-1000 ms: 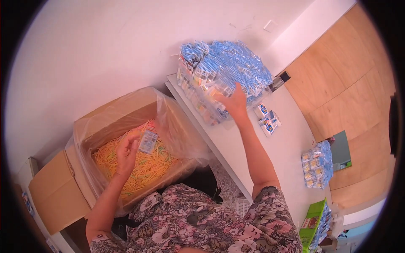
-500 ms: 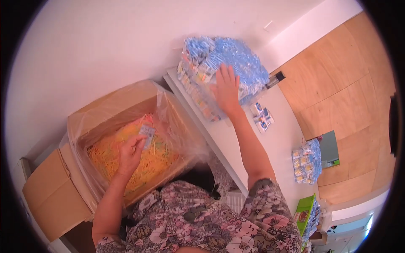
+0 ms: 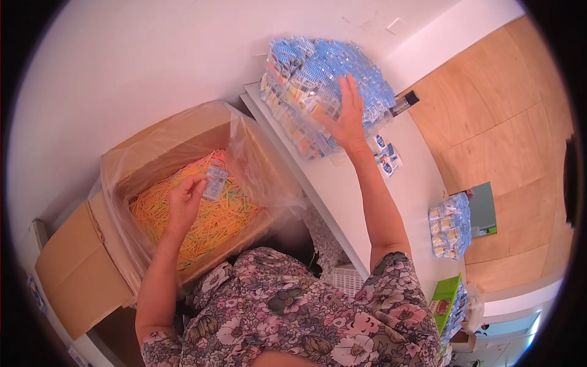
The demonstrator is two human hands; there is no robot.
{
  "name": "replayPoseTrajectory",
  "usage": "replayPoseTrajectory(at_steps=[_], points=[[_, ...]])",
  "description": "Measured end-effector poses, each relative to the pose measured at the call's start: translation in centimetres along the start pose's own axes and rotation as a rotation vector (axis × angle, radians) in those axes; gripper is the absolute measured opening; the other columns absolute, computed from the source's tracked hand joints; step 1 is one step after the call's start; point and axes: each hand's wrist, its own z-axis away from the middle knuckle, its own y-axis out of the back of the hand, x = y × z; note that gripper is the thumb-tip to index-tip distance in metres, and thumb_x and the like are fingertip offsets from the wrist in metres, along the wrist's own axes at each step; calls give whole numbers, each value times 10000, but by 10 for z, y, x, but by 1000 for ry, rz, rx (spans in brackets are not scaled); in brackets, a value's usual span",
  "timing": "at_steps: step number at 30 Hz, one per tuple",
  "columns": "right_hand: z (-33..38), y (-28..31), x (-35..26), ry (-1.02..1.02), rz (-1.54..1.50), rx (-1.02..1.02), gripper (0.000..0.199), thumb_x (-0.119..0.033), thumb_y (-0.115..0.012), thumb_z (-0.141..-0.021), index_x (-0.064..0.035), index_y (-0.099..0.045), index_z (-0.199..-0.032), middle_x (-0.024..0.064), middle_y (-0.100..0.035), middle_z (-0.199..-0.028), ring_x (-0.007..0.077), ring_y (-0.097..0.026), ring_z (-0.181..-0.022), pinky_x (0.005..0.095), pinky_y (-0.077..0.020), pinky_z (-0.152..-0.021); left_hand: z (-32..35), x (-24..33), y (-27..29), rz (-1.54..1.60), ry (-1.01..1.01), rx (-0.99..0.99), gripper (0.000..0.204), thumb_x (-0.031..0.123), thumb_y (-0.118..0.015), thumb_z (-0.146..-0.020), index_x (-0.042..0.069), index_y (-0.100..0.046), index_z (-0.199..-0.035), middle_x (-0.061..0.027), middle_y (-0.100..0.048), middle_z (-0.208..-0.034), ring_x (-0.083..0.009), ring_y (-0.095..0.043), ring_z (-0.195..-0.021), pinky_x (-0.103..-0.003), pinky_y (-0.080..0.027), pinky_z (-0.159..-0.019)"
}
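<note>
Pinched in my left hand (image 3: 186, 202) is a small clear plastic packet (image 3: 214, 183) with pale printing. I hold it above a cardboard box (image 3: 143, 145) lined with clear plastic. Loose thin sticks (image 3: 214, 229), mostly orange and yellow with some green and pink, fill the box's bottom. My right hand (image 3: 348, 122), fingers spread, is at the near side of a large heap of blue-and-white packets (image 3: 342, 67). Clear plastic surrounds that heap on the white table. Whether my right fingers touch it I cannot tell.
Several small packets (image 3: 386, 158) lie on the white table (image 3: 342, 189). Farther right stand a stack of blue-topped packets (image 3: 449, 226) and a green box (image 3: 445, 300) of packets. A black-ended object (image 3: 406, 102) lies beside the heap. A cardboard flap (image 3: 76, 266) spreads at left.
My right hand has shifted right along the heap, its fingers spread wider. The left hand still pinches the packet over the box. The whole view has shifted slightly.
</note>
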Motion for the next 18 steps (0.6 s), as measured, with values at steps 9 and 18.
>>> replayPoseTrajectory(at_steps=[9,18], points=[[36,13,20,76,-355,312,665,-200,-645,-819,30,-325,-1356,198,-296,-1437,310,-270,-1341,387,-203,-1100,-10,-3,11,-17,22,64,150,67,-552,-914,-17,-610,-1024,2,-620,-894,-70,-568,-798,-222,-478,-734],[218,26,19,-67,-82,-80,717,-139,-742,-716,-29,-390,-1331,187,-342,-1417,349,-304,-1324,454,-263,-1073,-15,-27,25,-106,42,34,180,121,-530,-936,5,-601,-1055,-37,-639,-940,-96,-586,-833,-232,-480,-765]])
